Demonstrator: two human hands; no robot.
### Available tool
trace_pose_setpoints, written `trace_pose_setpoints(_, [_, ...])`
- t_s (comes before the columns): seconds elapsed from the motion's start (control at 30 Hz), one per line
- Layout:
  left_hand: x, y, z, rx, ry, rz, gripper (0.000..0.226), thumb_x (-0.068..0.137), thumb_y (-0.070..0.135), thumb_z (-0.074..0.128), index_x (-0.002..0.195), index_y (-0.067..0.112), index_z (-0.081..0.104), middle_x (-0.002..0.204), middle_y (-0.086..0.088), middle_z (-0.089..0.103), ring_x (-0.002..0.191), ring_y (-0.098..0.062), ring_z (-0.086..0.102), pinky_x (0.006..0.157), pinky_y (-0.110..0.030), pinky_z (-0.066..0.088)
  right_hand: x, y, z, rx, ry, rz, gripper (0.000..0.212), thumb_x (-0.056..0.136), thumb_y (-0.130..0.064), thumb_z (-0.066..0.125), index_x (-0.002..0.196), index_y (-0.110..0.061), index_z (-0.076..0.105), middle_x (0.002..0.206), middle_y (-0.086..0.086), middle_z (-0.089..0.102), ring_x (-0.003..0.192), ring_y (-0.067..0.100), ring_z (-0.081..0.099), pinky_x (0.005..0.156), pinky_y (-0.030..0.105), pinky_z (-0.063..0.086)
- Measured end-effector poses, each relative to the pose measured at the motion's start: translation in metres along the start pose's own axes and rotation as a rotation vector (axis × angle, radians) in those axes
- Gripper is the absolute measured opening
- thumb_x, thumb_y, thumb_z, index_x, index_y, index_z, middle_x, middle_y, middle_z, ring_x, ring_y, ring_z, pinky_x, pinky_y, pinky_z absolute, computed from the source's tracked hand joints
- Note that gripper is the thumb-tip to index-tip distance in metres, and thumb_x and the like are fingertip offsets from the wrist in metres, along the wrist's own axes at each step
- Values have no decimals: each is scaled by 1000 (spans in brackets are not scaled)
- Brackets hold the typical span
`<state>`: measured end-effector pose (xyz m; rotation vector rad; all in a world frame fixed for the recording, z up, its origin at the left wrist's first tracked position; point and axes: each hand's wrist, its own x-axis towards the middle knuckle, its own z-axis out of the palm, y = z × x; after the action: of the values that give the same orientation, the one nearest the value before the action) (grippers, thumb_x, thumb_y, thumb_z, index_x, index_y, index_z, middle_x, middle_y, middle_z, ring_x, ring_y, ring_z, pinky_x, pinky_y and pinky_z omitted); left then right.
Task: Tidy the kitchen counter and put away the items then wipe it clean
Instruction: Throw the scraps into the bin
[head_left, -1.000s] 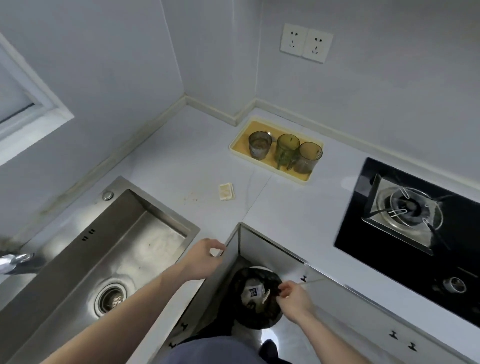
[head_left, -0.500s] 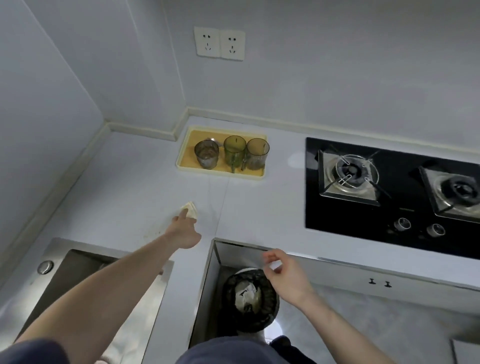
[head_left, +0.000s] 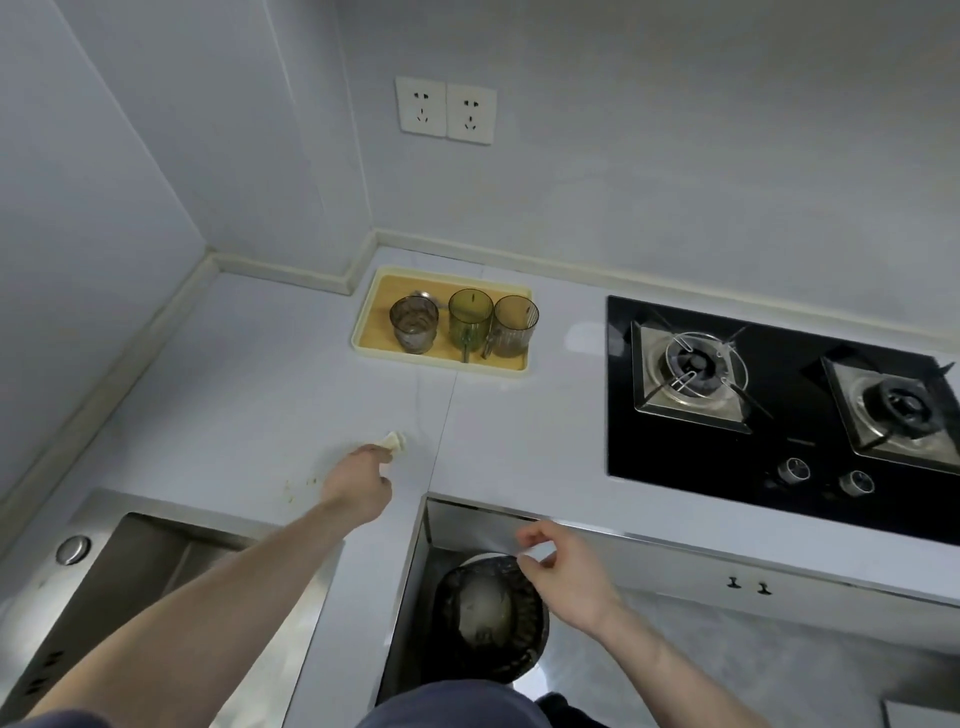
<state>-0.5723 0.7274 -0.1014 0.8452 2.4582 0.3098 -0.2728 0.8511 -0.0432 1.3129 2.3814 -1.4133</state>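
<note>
Scrap (head_left: 396, 440) on table (head_left: 249, 374) is pinched by left hand (head_left: 358, 483) fingers; should be lifted whole and dropped into bin (head_left: 491, 618). Right hand (head_left: 563, 577) loosely curled, holding nothing.

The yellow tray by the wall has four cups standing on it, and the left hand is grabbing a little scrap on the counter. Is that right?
Not quite. The head view shows three cups, not four, standing on the yellow tray by the wall: a grey cup, a green cup and a brownish cup. The rest holds: the left hand is grabbing a little scrap on the counter.
</note>
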Motion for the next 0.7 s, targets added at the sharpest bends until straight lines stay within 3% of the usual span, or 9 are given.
trace_pose_setpoints(0.1, [-8,-9,-1,-96,173,-22,30,93,14,58,114,28,75,119,4,73,104,-21,69,89,-33,55,7,0,3,-12,-14,-2,22,89,-20,68,107,-31,69,105,-19,68,79,-3,65,81,12,48])
trace_pose_setpoints(0.23, [-18,-23,-3,-184,225,-74,23,90,9,65,97,25,81,99,3,79,93,-21,72,84,-29,55,16,-5,10,-57,-57,-25,21,88,-22,69,105,-34,69,103,-19,68,83,-2,62,89,20,50])
trace_pose_setpoints(0.53, [-61,-22,-14,-247,288,-167,24,87,11,65,83,33,72,81,15,74,79,-14,69,64,-28,50,31,-19,35,-143,-151,-71,21,89,-16,68,100,-34,64,99,-17,66,77,-10,58,71,0,39])
trace_pose_setpoints(0.63, [-86,-25,-26,-355,365,-203,22,86,14,65,79,35,68,80,20,71,76,-8,68,66,-27,53,38,-27,42,-212,-201,-100,22,90,-22,67,104,-38,63,103,-22,63,86,-9,59,83,4,41])
trace_pose_setpoints(0.7, [-108,-27,-34,-436,409,-250,18,87,17,65,81,33,69,81,20,71,66,-6,67,63,-26,52,44,-36,50,-267,-256,-110,29,92,-27,66,120,-35,64,117,-19,61,106,-1,58,99,15,42])
